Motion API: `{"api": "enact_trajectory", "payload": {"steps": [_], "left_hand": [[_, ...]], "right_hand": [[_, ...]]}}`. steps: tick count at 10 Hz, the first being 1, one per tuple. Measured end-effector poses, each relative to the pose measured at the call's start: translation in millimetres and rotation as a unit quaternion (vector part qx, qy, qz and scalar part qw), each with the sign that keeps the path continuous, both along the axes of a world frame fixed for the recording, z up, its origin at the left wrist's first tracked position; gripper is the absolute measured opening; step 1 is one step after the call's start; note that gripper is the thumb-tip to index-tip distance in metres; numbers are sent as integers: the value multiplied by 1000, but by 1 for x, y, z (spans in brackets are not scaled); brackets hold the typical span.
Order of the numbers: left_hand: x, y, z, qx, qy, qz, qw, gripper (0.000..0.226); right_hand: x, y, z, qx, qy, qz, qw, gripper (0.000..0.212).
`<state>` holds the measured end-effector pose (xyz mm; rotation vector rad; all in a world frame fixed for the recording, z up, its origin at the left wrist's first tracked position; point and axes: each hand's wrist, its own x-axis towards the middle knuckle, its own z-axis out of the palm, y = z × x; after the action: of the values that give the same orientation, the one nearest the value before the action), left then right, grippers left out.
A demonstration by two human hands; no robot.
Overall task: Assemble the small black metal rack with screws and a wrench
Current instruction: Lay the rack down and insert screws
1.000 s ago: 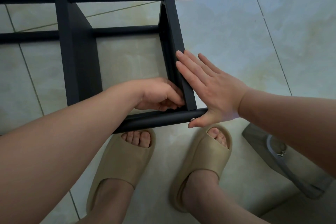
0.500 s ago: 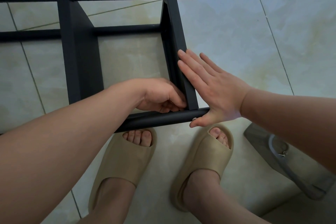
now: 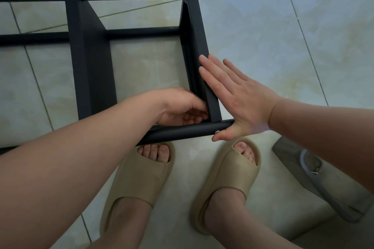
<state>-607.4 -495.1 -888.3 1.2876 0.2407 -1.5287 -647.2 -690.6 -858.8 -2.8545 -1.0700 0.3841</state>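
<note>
Rack: black rack [image 3: 91, 66] on the tiled floor [image 3: 263, 36], just ahead of the feet
Right grip [image 3: 240, 103]: spread flat against the end crossbar [image 3: 199, 46], thumb beside a screw [image 3: 217, 132] in the near tube [image 3: 182, 132]
Left grip [image 3: 180, 107]: fingers curled in the inner corner of crossbar and tube; cannot tell what they pinch

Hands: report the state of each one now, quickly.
Left hand: fingers curled in a corner of the small black metal rack; whether it holds anything cannot be told.
Right hand: open, pressed flat against the rack's side.
</note>
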Motion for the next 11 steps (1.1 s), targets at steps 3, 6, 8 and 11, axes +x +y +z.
{"api": "enact_trajectory", "payload": {"steps": [3,6,8,11], "left_hand": [[-7,1,-5,-31,0,7,999,14],[1,3,-4,-20,62,-16,998,25],[8,3,-3,-3,26,-75,997,18],[31,-5,4,35,-15,-241,970,15]], "right_hand": [[0,0,1,-5,1,-1,1000,136],[0,1,1,-2,1,-2,1000,136],[0,1,0,-1,1,-2,1000,136],[0,1,0,3,3,-4,1000,136]]}}
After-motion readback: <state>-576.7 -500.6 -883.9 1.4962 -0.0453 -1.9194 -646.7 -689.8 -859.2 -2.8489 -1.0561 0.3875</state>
